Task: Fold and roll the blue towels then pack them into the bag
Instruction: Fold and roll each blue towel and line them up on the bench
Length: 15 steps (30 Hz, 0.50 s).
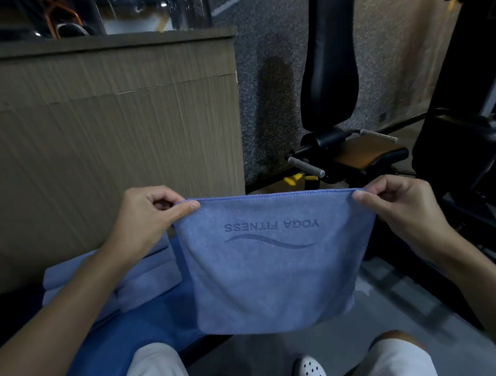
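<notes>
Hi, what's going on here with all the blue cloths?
A person holds up a blue cloth towel stamped YOGA FITNESS. The left hand pinches one top corner and the right hand the other, so it hangs spread out above their knees. A pile of folded blue towels lies by their left arm, in front of a big brown cardboard box. No bag is in view.

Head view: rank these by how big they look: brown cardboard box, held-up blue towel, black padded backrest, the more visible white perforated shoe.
1. brown corrugated cardboard box
2. blue YOGA FITNESS towel, though it is held close to the camera, which inflates it
3. black padded backrest
4. white perforated shoe
</notes>
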Available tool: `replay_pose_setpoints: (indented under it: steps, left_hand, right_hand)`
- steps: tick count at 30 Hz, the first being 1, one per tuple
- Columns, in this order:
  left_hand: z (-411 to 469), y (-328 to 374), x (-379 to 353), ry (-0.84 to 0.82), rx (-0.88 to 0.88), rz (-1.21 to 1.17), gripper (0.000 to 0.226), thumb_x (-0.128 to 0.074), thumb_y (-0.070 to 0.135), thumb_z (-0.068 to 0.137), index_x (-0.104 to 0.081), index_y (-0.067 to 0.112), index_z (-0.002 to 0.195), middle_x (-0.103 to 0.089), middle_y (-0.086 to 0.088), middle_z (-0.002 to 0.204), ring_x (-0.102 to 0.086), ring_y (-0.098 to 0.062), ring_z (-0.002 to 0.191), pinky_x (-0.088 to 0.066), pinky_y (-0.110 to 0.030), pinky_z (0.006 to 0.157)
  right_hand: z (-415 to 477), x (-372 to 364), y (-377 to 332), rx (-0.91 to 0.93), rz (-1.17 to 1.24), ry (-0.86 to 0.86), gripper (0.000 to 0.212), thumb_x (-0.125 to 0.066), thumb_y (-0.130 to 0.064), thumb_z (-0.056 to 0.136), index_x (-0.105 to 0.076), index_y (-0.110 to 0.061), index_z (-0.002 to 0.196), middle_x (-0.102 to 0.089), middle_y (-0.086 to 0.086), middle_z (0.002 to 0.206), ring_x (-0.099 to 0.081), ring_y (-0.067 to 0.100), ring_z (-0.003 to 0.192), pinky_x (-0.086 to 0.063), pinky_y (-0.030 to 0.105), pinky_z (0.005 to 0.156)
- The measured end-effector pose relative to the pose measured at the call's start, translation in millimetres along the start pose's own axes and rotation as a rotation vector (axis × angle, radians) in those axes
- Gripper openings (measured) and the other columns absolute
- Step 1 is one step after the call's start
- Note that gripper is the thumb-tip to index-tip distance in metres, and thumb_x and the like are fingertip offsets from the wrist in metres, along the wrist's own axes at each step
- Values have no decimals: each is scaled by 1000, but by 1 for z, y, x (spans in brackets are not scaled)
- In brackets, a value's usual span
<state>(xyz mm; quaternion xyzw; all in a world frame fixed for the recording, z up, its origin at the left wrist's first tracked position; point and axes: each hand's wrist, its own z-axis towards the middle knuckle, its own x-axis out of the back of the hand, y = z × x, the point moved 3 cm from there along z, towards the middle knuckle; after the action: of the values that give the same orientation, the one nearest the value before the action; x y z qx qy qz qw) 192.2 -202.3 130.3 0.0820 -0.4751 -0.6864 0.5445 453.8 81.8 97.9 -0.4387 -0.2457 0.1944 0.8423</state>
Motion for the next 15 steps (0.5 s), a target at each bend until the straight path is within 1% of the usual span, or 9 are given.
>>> replay_pose_setpoints:
  steps: [2,5,7,9,10,13,15]
  left_hand:
    - [2,-1,0,-21,3,8,13,-79,23,72,-71,15,65,-70,-4,69,-58,-3,60,-45,-13,56]
    - [4,-3,1,-75,6,14,9,-77,10,78,-72,14,72,-72,-2,76,-62,-5,67,-49,-12,63]
    - [5,-3,3,-108,-2,28,11,-75,5,81,-72,14,75,-72,0,77,-63,-4,70,-50,-13,67]
    - [6,-1,4,-141,-23,40,11,-74,3,81,-73,12,76,-72,-1,77,-63,-5,70,-50,-15,68]
    - [6,1,5,-151,-33,34,9,-75,2,80,-73,10,75,-71,-3,76,-63,-7,68,-50,-16,66]
    - [6,5,5,-121,-29,-1,8,-78,2,76,-71,2,71,-69,-11,71,-61,-11,62,-50,-16,60]
    - [7,4,5,-98,-12,-3,11,-79,5,75,-71,2,69,-69,-13,70,-61,-12,59,-50,-17,57]
  right_hand:
    - [1,0,-1,5,-41,9,18,-75,-16,82,-65,-7,70,-67,6,70,-58,10,64,-47,28,61]
    - [5,0,-1,1,-64,14,20,-74,-14,83,-60,-5,70,-63,-8,59,-52,-1,55,-42,15,52]
    - [7,1,-1,-2,-77,18,22,-72,-15,84,-58,-5,71,-60,-12,55,-50,0,51,-38,11,48]
    - [7,3,-2,2,-97,9,22,-70,-17,86,-58,-5,72,-59,-8,58,-50,2,51,-37,12,47]
    - [7,4,-3,4,-105,0,22,-70,-18,87,-59,-5,73,-59,-2,61,-50,2,52,-38,13,47]
    - [7,5,-5,0,-102,-11,20,-71,-19,85,-61,-6,74,-61,4,66,-53,3,56,-42,16,50]
    - [8,5,-5,-17,-81,-10,18,-73,-18,83,-62,-7,74,-63,6,68,-54,3,58,-44,18,52]
